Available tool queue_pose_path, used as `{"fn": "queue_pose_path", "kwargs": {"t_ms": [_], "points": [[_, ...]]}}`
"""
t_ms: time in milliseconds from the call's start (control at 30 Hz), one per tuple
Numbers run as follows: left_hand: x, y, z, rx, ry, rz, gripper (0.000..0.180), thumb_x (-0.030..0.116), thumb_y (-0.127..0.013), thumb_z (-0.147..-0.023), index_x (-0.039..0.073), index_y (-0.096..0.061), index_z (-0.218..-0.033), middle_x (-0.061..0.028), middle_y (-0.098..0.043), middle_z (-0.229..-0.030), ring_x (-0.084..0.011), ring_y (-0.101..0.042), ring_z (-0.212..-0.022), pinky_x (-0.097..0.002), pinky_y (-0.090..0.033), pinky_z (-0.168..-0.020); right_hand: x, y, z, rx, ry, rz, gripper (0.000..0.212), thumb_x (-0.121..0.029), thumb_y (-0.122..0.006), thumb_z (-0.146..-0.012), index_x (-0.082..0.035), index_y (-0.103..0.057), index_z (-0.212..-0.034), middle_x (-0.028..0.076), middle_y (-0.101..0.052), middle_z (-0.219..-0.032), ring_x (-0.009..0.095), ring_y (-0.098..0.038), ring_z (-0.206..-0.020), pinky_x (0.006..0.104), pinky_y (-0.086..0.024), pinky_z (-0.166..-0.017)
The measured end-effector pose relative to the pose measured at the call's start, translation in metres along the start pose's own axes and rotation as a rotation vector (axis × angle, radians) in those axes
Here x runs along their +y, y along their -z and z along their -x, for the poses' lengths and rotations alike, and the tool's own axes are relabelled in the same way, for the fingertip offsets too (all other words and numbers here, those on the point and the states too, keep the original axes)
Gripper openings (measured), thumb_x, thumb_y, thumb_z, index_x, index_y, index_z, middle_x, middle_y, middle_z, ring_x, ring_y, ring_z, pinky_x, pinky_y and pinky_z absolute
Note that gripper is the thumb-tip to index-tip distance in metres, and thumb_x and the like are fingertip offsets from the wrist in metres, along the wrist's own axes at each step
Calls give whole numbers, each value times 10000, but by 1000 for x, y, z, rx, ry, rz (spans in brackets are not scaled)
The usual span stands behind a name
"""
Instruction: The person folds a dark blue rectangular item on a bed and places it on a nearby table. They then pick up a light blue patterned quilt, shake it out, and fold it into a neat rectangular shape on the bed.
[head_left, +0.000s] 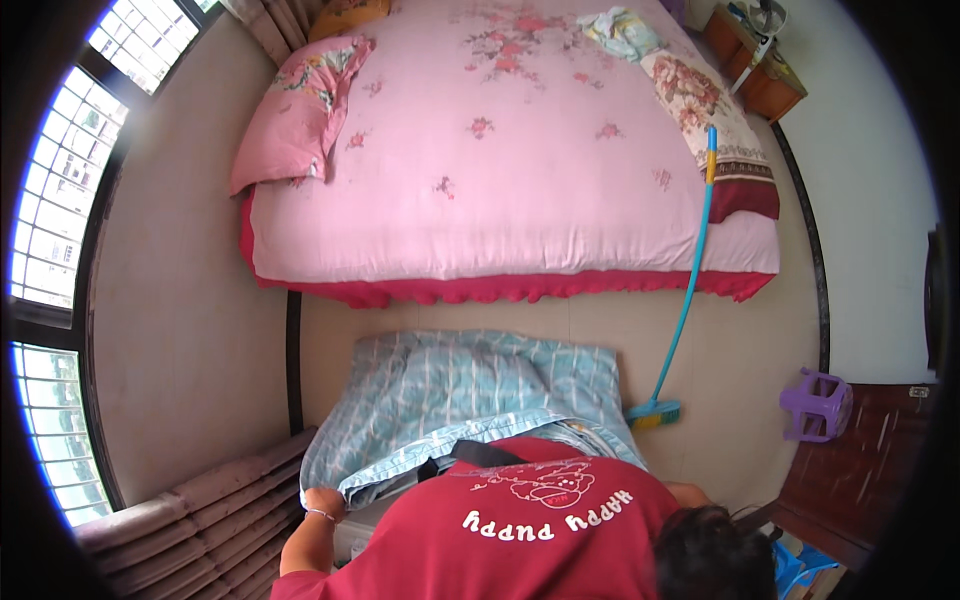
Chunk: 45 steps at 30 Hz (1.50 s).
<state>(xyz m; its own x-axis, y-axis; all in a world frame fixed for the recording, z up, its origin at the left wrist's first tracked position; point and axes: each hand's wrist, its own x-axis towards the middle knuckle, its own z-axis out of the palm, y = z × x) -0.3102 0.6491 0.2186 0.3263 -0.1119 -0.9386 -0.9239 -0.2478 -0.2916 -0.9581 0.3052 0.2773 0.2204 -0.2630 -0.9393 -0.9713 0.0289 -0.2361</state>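
Blue checked quilt: spread across the lower centre of the frame, its near left corner caught in a bare fist.
Left hand: closed at lower left, fingers curled around the corner cloth, with no gap visible between them.
Lie of the cloth: from that fist the quilt extends up and to the right, its long axis crossing the frame from left to right; the turned edge climbs from beside the grip toward the centre, then slopes down to the right.
Nearer hand: the left, at the corner itself.
Left forearm: angled up from the lower edge, leaning slightly right, a thin bracelet at the wrist.
Right arm: a strip of bare skin beyond the shirt, right of lower centre; its hand cannot be made out, nor whether it grips anything.
Red shirt: across the lower centre, masking part of the quilt's near side, dark hair at its right.
Broom: bristles just beside the quilt's right side, blue handle slanting toward the upper right.
Pink bed: across the top, apart from the quilt.
Purple stool: at right, well apart from the quilt.
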Motion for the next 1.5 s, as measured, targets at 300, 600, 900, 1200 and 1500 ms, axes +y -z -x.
{"fn": "queue_pose_path", "kwargs": {"t_ms": [300,600,900,1200,1500], "points": [[-141,311,80,1562,-482,2289,215,176,-503,-921,21,-591,-1041,-104,-625,-985,-200,-581,-885,-358,-504,-794,-324,341,59,921,1075,-1056,295,-130,-563,-899,-2,-606,-1161,103,-635,-1073,220,-602,-977,376,-505,-858],[-288,365,228,2486,-493,1536,385,189,-523,-937,13,-528,-1279,-110,-594,-1194,-212,-565,-1093,-303,-456,-936,-388,424,247,1661,1853,-1204,375,-154,-589,-917,21,-528,-1243,108,-580,-1216,221,-586,-1063,344,-488,-911],[-155,319,-3,1824,-347,1660,458,259,-706,-778,56,-612,-1178,-121,-682,-1055,-271,-652,-958,-355,-503,-838,-163,335,-37,1417,584,-897,292,-225,-617,-858,18,-638,-1019,85,-651,-929,186,-600,-835,333,-464,-759],[-36,271,-57,1106,-423,578,894,421,-848,-593,240,-457,-1376,-137,-669,-1034,-299,-654,-942,-415,-518,-762,-59,204,-118,1427,3,-451,302,-140,-642,-769,20,-630,-1025,96,-667,-914,214,-628,-826,362,-488,-753],[-15,236,-30,893,-277,-293,909,352,-756,-721,331,-256,-1480,-74,-615,-1003,-230,-638,-891,-386,-435,-792,-127,147,-53,1085,317,-1086,365,-149,-621,-831,55,-578,-1130,117,-653,-982,207,-629,-839,354,-501,-758]]}}
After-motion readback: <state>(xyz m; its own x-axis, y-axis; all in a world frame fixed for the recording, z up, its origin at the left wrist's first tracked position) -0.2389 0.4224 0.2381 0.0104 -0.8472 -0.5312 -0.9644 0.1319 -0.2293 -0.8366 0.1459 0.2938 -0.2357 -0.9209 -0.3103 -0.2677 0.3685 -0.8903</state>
